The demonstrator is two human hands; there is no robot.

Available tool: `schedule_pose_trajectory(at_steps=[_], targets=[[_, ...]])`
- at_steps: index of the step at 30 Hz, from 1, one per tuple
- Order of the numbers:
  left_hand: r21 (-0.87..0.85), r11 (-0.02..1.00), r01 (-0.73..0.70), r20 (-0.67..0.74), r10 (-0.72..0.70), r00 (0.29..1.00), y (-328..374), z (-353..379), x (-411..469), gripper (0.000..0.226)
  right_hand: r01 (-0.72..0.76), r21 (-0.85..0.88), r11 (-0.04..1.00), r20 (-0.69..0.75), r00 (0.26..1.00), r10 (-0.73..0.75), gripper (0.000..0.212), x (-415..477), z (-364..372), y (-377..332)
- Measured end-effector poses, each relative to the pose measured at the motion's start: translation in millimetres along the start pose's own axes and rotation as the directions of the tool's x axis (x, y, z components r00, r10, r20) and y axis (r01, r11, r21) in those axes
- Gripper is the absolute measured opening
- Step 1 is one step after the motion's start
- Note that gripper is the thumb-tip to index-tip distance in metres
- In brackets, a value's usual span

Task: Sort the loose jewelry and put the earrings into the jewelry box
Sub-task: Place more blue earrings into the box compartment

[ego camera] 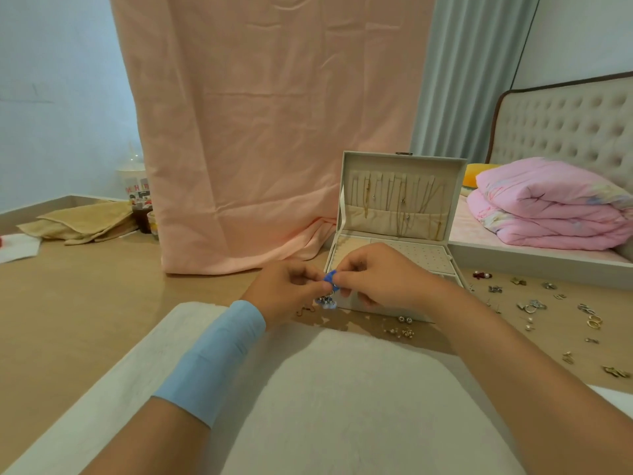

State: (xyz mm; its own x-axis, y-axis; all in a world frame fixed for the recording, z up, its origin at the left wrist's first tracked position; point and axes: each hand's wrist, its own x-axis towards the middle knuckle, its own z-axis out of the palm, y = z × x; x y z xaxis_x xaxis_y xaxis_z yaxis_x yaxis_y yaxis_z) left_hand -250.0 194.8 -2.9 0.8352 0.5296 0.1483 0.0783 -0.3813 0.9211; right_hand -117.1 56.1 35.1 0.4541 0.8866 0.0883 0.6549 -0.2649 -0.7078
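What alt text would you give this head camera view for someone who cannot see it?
Both hands, left hand and right hand, pinch a small blue earring before an open jewelry box on the floor. Loose jewelry lies scattered at right, near a bed.

Both hands meet in front of the open jewelry box [394, 231]: the left hand [287, 289] and right hand [380, 275] pinch a blue dangling earring [329, 286] between their fingertips. Loose jewelry [548, 313] lies scattered on the floor [85, 303] to the right.
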Motion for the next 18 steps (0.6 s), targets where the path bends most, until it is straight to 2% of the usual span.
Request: schedule_pose_trajectory(at_steps=[3,6,11,13,18], targets=[[-0.113,0.993,0.028,-0.072,-0.037,0.997,7,2,0,0.009,-0.027,0.229,0.973,0.027,0.999,0.021,0.013,-2,-6,2],[-0.121,0.993,-0.002,-0.079,-0.008,0.997,17,5,5,0.006,-0.005,0.266,0.964,0.027,1.000,-0.003,0.022,-1,-13,4],[-0.121,0.991,-0.050,0.037,0.054,0.998,42,8,29,0.002,0.010,0.426,0.904,-0.049,0.999,0.012,0.016,2,-36,11],[-0.114,0.991,-0.069,0.066,0.077,0.995,50,12,39,0.010,0.004,0.496,0.869,-0.106,0.993,0.057,0.017,3,-45,14],[-0.055,0.977,-0.206,-0.008,0.206,0.979,60,31,64,0.021,-0.011,0.436,0.900,-0.290,0.945,0.152,0.017,7,-57,27]])
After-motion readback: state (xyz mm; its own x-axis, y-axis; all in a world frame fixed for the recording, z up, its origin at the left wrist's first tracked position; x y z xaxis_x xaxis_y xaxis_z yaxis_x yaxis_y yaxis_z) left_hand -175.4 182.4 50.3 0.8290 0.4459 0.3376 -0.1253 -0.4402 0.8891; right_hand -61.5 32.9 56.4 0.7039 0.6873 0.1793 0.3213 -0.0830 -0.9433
